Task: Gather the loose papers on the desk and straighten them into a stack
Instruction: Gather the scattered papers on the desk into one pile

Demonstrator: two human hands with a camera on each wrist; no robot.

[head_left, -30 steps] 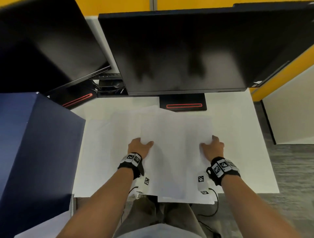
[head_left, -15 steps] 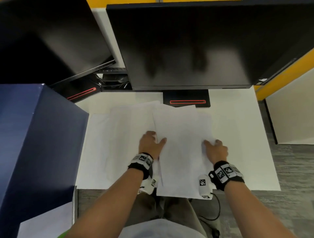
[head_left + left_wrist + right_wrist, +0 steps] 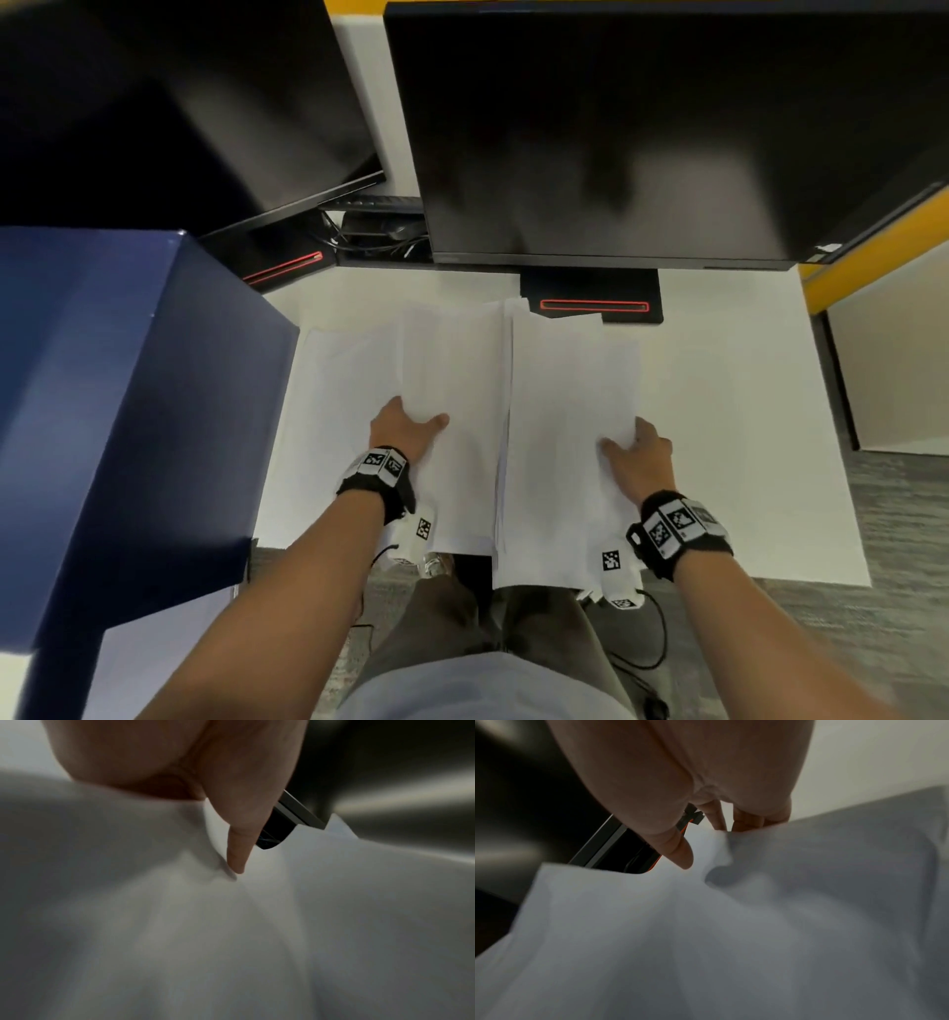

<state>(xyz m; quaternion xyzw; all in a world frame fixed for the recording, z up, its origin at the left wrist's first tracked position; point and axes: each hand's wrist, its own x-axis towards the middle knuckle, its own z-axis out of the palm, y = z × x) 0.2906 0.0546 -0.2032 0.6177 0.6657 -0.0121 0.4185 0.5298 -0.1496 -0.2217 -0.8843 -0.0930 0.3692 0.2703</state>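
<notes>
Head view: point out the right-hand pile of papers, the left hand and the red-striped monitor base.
right-hand pile of papers (image 3: 570, 411): head view, middle of top sheet.
left hand (image 3: 405, 429): head view, back of hand.
monitor base (image 3: 590, 293): head view, top surface.

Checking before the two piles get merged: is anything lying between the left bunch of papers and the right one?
Nothing visible. The left papers and the right papers lie edge to edge, each held by a hand.

This is an office. Two big dark computer screens stand on a white table, with white papers spread out and gray carpet below.
</notes>
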